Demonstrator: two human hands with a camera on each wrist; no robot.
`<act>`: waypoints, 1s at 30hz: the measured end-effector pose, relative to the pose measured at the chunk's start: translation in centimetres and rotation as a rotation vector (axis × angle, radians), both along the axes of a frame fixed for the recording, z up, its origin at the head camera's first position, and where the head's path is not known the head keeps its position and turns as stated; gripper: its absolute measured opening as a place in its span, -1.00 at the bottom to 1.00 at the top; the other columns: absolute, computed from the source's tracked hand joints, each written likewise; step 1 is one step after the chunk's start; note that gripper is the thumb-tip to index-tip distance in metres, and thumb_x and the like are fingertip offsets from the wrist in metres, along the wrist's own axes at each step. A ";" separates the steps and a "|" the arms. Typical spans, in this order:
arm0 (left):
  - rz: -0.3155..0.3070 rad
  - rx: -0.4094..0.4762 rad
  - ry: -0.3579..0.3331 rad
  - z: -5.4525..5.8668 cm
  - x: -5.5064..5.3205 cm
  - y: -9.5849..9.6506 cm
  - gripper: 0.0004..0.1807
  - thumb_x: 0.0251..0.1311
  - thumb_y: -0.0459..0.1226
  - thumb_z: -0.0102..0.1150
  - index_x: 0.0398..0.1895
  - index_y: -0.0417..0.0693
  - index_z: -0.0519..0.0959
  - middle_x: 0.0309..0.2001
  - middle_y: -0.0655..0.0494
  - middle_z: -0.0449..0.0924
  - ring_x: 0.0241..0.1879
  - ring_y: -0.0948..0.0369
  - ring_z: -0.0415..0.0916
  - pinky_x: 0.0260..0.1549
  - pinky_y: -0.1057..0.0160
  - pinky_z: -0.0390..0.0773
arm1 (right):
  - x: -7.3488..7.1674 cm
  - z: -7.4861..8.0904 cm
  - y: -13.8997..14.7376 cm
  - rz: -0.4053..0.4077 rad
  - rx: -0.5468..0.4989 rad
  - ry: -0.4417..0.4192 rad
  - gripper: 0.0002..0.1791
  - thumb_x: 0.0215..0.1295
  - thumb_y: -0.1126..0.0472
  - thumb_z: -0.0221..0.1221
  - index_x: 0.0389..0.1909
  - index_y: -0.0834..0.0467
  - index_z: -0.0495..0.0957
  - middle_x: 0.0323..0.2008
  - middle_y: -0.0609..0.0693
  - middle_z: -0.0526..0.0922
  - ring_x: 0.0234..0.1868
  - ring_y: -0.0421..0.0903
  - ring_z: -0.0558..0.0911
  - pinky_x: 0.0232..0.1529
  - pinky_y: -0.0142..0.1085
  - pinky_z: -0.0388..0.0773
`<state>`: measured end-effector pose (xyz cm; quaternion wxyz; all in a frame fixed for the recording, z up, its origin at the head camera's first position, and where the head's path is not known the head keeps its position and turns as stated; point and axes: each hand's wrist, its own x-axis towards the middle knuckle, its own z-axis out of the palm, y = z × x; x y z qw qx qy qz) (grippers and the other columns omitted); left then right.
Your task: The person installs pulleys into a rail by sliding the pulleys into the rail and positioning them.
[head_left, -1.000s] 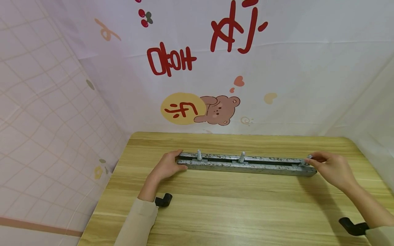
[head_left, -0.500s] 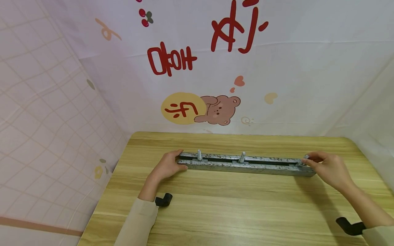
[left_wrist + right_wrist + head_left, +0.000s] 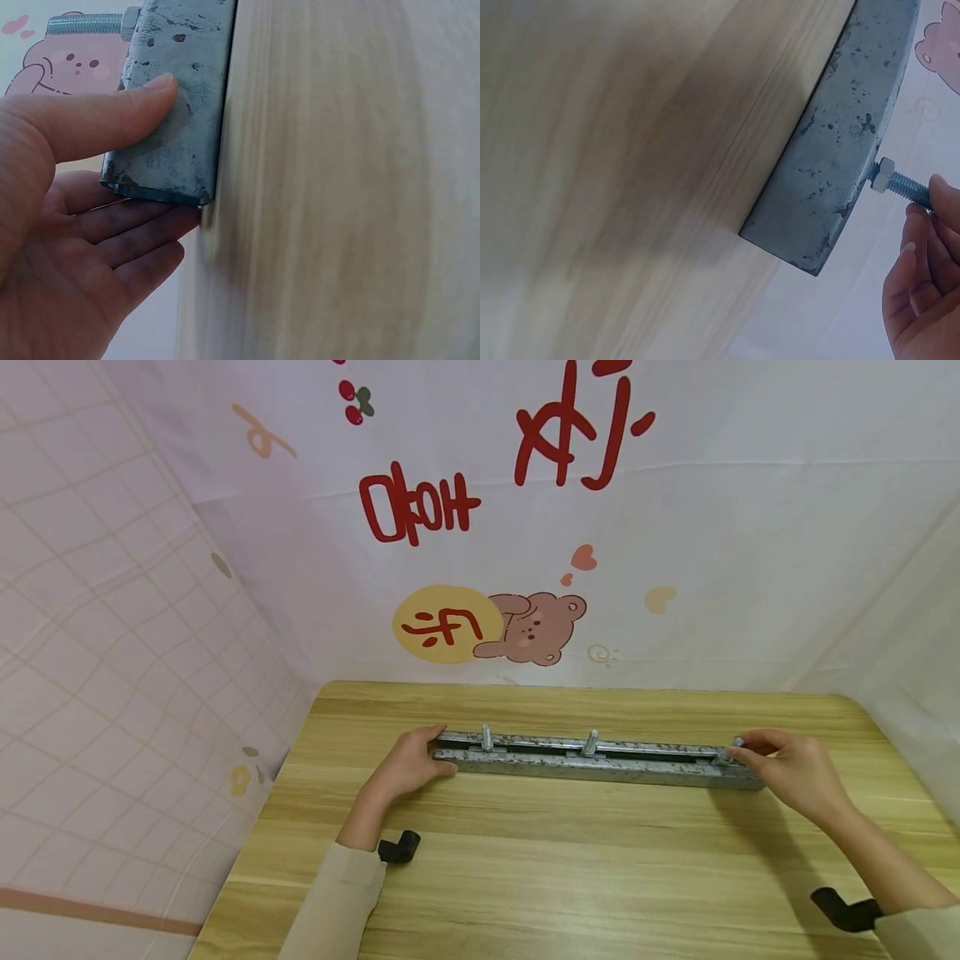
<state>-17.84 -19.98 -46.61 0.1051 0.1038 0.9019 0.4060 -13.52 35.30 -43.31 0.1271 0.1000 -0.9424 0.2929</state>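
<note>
A grey, spotted metal channel (image 3: 637,772) with a slot along its top lies across the wooden table. My left hand (image 3: 405,767) grips its left end, the thumb on the front face and the fingers behind and under the end in the left wrist view. Two threaded bolts, a left bolt (image 3: 486,739) and a middle bolt (image 3: 591,743), stand up out of the slot. At the right end my right hand (image 3: 801,774) pinches a third bolt (image 3: 907,189) by its threaded shank, between thumb and fingers. A hex nut (image 3: 883,175) sits low on that bolt, beside the channel.
Behind the wooden table (image 3: 570,877) hangs a white printed cloth (image 3: 750,568); more cloth closes off the left and right sides. Black angled pieces, one at the left wrist (image 3: 399,848) and one at the right wrist (image 3: 847,912), sit beside the sleeves.
My right hand has moved a little to the left, and the pinched bolt has slid left along the slot with it. The left hand and the other two bolts stay where they were.
</note>
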 end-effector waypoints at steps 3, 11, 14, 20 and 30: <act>0.000 -0.002 -0.001 0.1 0.0 0.0 -0.10 0.24 -0.26 0.52 0.57 -0.32 0.28 0.51 -0.26 0.33 0.52 -0.16 0.23 0.40 -0.18 0.37 | -0.1 0.0 0.0 0.006 0.000 -0.005 -0.72 0.37 0.28 0.40 -0.03 0.39 0.73 -0.22 0.28 0.79 -0.34 -0.58 0.52 -0.52 -0.42 0.54; 0.000 0.006 -0.003 0.3 0.1 0.0 -0.10 0.24 -0.26 0.51 0.57 -0.31 0.28 0.51 -0.26 0.32 0.52 -0.16 0.22 0.41 -0.18 0.36 | -0.2 0.0 -0.3 0.018 0.005 -0.005 -0.72 0.37 0.27 0.39 -0.03 0.39 0.74 -0.21 0.28 0.79 -0.31 -0.61 0.49 -0.52 -0.42 0.54; 0.000 0.003 -0.001 0.3 0.1 0.1 -0.10 0.24 -0.26 0.51 0.57 -0.32 0.28 0.51 -0.26 0.32 0.52 -0.16 0.22 0.41 -0.18 0.35 | -0.2 0.1 -0.5 0.030 0.002 -0.001 -0.73 0.37 0.29 0.39 -0.03 0.40 0.74 -0.22 0.29 0.79 -0.33 -0.59 0.52 -0.53 -0.41 0.55; -0.001 -0.008 0.003 0.2 0.0 0.1 -0.10 0.23 -0.25 0.52 0.56 -0.33 0.29 0.50 -0.27 0.33 0.52 -0.16 0.22 0.42 -0.17 0.34 | -0.2 0.2 -0.9 0.038 0.000 -0.012 -0.72 0.39 0.27 0.38 -0.03 0.40 0.74 -0.21 0.29 0.79 -0.34 -0.54 0.55 -0.50 -0.41 0.54; -0.002 -0.003 -0.005 0.2 0.0 0.1 -0.10 0.23 -0.25 0.52 0.57 -0.33 0.28 0.51 -0.26 0.32 0.53 -0.15 0.21 0.42 -0.17 0.34 | -0.2 0.4 -1.6 0.048 -0.011 -0.031 -0.72 0.41 0.28 0.35 -0.01 0.42 0.73 -0.19 0.30 0.79 -0.33 -0.55 0.55 -0.48 -0.43 0.56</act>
